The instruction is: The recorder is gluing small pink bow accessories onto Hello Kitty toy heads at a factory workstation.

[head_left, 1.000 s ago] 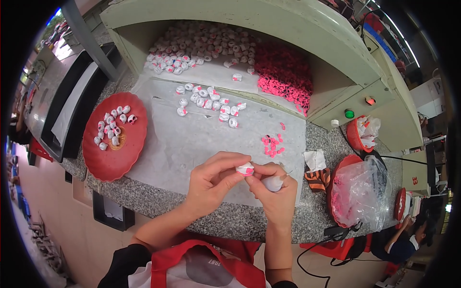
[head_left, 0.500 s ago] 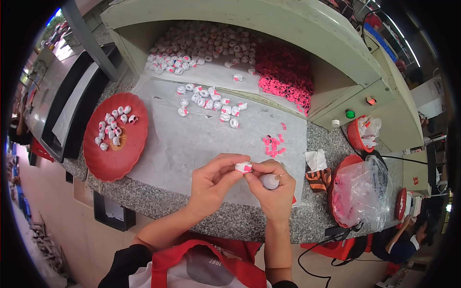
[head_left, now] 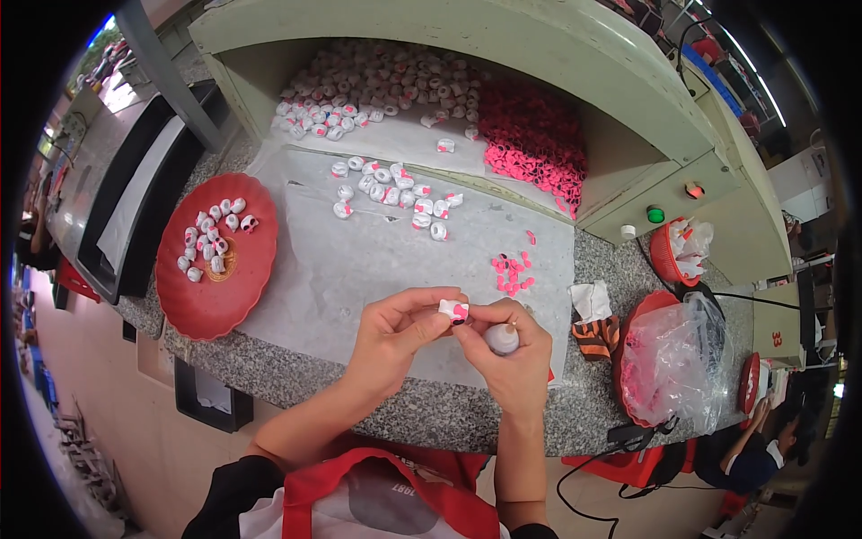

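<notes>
Between the fingertips of both hands sits a small white moulded piece (head_left: 454, 310) with pink patches and a dark spot on its lower side. My left hand (head_left: 384, 340) pinches it from the left. My right hand (head_left: 515, 366) steadies it with thumb and forefinger, and also keeps a small whitish squeeze bottle (head_left: 502, 340) with a brownish tip tucked in its fingers. Beyond the hands, loose pink bits (head_left: 512, 273) lie on the paper sheet (head_left: 332, 269). Farther back on it are several similar white pieces (head_left: 391, 194).
A red scalloped dish (head_left: 193, 301) with white pieces stands at the left. White pieces (head_left: 386, 76) and pink parts (head_left: 534, 135) are heaped inside the pale green cabinet (head_left: 503, 31). On the right are a striped cloth (head_left: 596, 337), a red basket (head_left: 663, 251) and a plastic bag (head_left: 678, 350).
The white piece has been turned between my fingertips, so more pink and a dark spot now show. Both hands stay in nearly the same place.
</notes>
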A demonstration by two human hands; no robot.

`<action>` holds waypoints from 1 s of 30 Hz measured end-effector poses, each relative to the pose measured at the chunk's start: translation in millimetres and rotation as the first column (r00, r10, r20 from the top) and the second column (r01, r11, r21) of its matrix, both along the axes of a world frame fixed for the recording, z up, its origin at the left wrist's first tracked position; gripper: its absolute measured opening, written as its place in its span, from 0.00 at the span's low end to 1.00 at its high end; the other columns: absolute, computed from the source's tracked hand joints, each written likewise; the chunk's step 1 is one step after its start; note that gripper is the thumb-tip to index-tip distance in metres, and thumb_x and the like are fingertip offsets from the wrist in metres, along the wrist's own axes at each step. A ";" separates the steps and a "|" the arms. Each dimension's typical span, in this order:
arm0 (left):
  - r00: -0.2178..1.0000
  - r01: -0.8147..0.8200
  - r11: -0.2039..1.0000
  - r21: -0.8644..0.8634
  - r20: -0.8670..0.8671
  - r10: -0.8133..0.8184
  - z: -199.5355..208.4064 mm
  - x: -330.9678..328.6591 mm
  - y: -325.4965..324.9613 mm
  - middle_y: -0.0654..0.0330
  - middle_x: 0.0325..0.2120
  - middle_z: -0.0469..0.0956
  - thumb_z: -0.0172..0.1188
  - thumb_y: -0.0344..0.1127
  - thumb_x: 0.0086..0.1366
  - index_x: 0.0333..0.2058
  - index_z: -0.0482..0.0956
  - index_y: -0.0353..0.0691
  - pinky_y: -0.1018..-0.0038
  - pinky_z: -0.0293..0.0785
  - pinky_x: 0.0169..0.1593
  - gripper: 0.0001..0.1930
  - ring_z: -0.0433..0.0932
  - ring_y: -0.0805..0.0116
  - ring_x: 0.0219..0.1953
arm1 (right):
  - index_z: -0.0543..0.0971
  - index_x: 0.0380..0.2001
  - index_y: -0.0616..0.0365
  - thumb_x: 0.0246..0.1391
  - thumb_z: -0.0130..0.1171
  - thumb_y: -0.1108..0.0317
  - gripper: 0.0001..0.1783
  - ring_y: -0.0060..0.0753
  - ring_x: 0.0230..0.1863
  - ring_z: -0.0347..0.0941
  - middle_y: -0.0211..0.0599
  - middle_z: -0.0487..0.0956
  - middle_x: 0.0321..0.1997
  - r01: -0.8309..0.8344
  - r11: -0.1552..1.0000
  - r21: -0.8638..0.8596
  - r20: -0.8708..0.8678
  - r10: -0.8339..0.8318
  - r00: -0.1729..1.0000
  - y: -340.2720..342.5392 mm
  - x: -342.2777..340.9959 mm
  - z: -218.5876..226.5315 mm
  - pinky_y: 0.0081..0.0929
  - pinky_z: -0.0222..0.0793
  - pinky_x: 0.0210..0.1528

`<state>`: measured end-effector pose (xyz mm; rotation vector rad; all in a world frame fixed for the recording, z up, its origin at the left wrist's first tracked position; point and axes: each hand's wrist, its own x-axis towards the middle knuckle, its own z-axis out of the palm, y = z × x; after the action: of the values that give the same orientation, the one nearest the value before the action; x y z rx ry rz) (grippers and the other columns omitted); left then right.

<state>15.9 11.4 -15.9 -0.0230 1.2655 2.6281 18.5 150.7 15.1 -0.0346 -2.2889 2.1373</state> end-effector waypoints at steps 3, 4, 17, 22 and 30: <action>0.998 -0.001 0.999 -0.046 -0.058 -0.002 0.0 1.0 0.1 0.53 0.40 0.73 0.53 0.27 0.57 0.43 0.71 0.30 0.70 0.70 0.47 0.14 0.73 0.66 0.43 | 0.77 0.28 0.64 0.40 0.59 0.81 0.07 0.14 0.27 0.67 0.31 0.74 0.26 0.015 0.996 0.089 -0.083 -0.008 0.997 0.4 -1.1 -3.0 0.12 0.62 0.29; 1.000 0.008 1.000 -0.030 -0.008 -0.008 1.4 0.2 -0.6 0.53 0.40 0.74 0.53 0.27 0.57 0.43 0.70 0.31 0.71 0.71 0.45 0.14 0.74 0.66 0.41 | 0.77 0.28 0.64 0.40 0.59 0.81 0.07 0.14 0.27 0.67 0.31 0.74 0.26 0.018 0.996 0.089 -0.084 -0.010 0.996 2.7 -1.5 -5.8 0.12 0.62 0.29; 0.945 0.142 0.959 -0.245 -0.256 -0.205 18.5 3.2 -9.0 0.56 0.29 0.72 0.54 0.19 0.54 0.41 0.65 0.32 0.79 0.72 0.34 0.14 0.75 0.71 0.31 | 0.72 0.28 0.61 0.32 0.64 0.83 0.16 0.31 0.32 0.73 0.47 0.75 0.34 -0.153 0.964 -0.219 -0.277 0.089 0.957 14.4 1.3 -22.7 0.22 0.70 0.34; 0.962 0.058 0.977 -0.205 -0.251 -0.109 13.9 6.8 -10.9 0.54 0.30 0.72 0.54 0.17 0.53 0.39 0.66 0.30 0.79 0.72 0.35 0.14 0.75 0.70 0.31 | 0.71 0.28 0.61 0.33 0.64 0.81 0.15 0.29 0.28 0.72 0.49 0.74 0.33 -0.157 0.873 -0.462 -0.134 0.107 0.985 8.2 1.2 -23.1 0.19 0.70 0.25; 0.962 0.071 0.960 -0.272 -0.236 -0.137 11.7 5.6 -17.5 0.56 0.29 0.73 0.54 0.18 0.53 0.42 0.66 0.30 0.78 0.73 0.36 0.16 0.76 0.69 0.34 | 0.72 0.29 0.63 0.39 0.62 0.81 0.12 0.24 0.28 0.73 0.45 0.75 0.36 -0.202 0.843 -0.499 -0.079 0.188 0.979 6.0 -2.2 -29.8 0.16 0.68 0.25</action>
<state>21.5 -6.1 -4.2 0.3372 1.6407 2.4137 16.3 156.7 -14.8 0.2327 -1.7105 2.7618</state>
